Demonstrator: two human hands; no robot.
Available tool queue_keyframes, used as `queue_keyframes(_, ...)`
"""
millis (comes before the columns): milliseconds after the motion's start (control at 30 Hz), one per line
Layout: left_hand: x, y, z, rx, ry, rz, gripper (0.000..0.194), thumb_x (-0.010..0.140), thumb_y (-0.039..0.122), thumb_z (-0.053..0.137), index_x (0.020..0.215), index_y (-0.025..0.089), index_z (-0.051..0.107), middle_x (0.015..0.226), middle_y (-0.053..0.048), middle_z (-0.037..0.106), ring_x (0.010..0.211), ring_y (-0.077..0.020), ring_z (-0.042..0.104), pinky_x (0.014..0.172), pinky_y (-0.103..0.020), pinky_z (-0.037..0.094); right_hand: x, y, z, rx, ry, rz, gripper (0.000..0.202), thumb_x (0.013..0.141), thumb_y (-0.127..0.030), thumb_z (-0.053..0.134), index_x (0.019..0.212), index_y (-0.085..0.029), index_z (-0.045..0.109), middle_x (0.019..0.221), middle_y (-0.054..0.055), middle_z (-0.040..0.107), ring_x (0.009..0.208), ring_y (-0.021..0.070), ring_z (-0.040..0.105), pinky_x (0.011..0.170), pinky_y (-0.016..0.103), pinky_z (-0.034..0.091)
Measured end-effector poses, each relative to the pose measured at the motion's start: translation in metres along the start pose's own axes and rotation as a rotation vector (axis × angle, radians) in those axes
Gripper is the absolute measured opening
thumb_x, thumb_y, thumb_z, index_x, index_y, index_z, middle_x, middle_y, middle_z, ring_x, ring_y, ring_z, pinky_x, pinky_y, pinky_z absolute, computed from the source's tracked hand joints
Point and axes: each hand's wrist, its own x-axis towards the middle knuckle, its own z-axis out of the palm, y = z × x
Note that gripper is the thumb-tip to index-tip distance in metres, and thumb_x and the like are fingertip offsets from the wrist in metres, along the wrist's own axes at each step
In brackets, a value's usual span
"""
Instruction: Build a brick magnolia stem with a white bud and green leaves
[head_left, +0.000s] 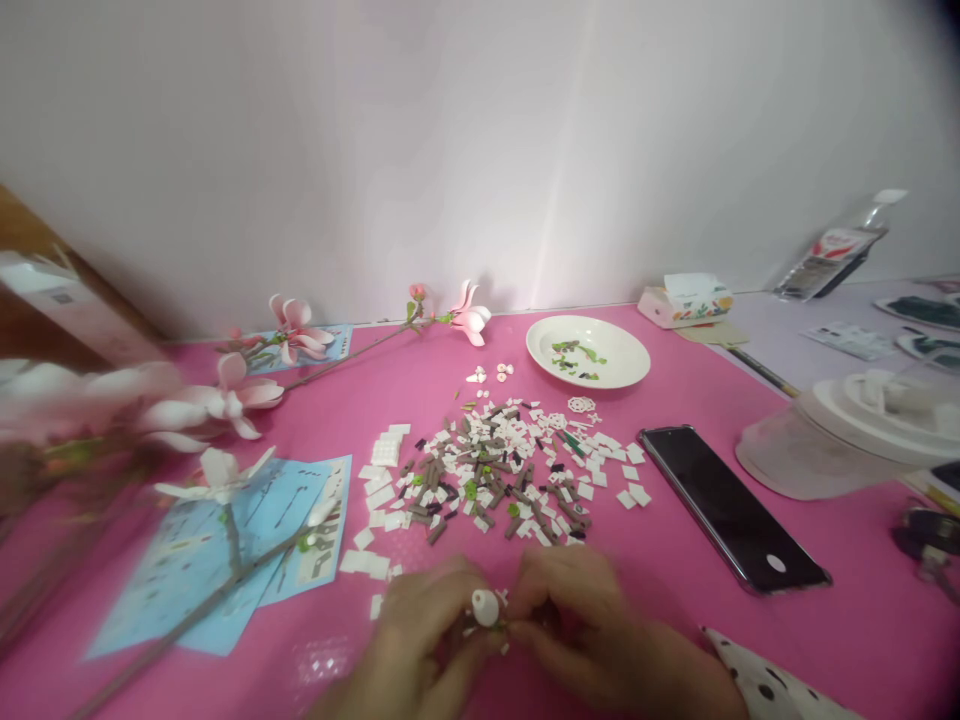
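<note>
A small white flower bud (485, 607) built from toy brick pieces is between my two hands near the front of the table. My left hand (424, 630) is closed around its left side. From the right, the fingers of my right hand (574, 620) are pinched at its base, where small pale and greenish bits show. My fingers partly hide the lower part of the bud. Just beyond my hands lies a loose pile of white, grey-brown and green brick pieces (495, 470), with white tiles (365, 563) to the left.
Blue instruction sheets (262, 510) lie at left under a built magnolia branch (217, 580). More pink blossoms (232, 395) stand behind. A white plate (630, 365) holds green pieces. At right are a phone (731, 510), a lidded tub (795, 450), a tissue pack (684, 303) and a bottle (832, 255).
</note>
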Motion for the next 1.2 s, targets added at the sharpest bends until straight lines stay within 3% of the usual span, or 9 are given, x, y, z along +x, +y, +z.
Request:
queue_keyframes(567, 0.000, -0.006, 0.007, -0.149, -0.011, -0.150, 0.012, 0.086, 0.022, 0.057, 0.075, 0.019, 0.053, 0.065, 0.003, 0.048, 0.054, -0.0102, 0.040, 0.050, -0.021, 0.029, 0.004, -0.007, -0.005, 0.034, 0.002, 0.074, 0.010, 0.079, -0.014, 0.058, 0.071, -0.017, 0.055, 0.058, -0.004, 0.052, 0.051, 0.0077, 0.048, 0.050, 0.019, 0.033)
queue_keyframes(800, -0.004, -0.013, 0.011, -0.223, -0.033, -0.224, 0.015, 0.083, 0.022, 0.060, 0.070, 0.019, 0.052, 0.061, 0.005, 0.043, 0.054, -0.0100, 0.036, 0.050, -0.021, 0.027, 0.004, -0.007, -0.009, 0.012, -0.130, 0.126, 0.012, 0.085, -0.021, 0.051, 0.073, -0.018, 0.052, 0.063, -0.002, 0.054, 0.057, 0.0107, 0.048, 0.055, 0.023, 0.034)
queue_keyframes(1033, -0.004, -0.011, 0.011, -0.398, -0.058, -0.426, 0.009, 0.080, 0.025, 0.061, 0.077, 0.018, 0.058, 0.055, 0.004, 0.052, 0.050, -0.0117, 0.047, 0.048, -0.020, 0.034, 0.002, -0.009, -0.011, 0.044, -0.130, 0.139, 0.014, 0.087, -0.019, 0.047, 0.073, -0.019, 0.049, 0.066, -0.002, 0.053, 0.060, 0.0108, 0.048, 0.059, 0.022, 0.035)
queue_keyframes(1200, -0.006, -0.011, 0.013, -0.496, -0.104, -0.471, 0.014, 0.082, 0.029, 0.062, 0.075, 0.017, 0.059, 0.054, 0.003, 0.056, 0.049, -0.0109, 0.047, 0.048, -0.021, 0.033, 0.005, -0.010, -0.014, 0.043, -0.175, 0.135, 0.010, 0.085, -0.019, 0.047, 0.075, -0.018, 0.051, 0.068, -0.002, 0.054, 0.061, 0.0116, 0.048, 0.061, 0.023, 0.037)
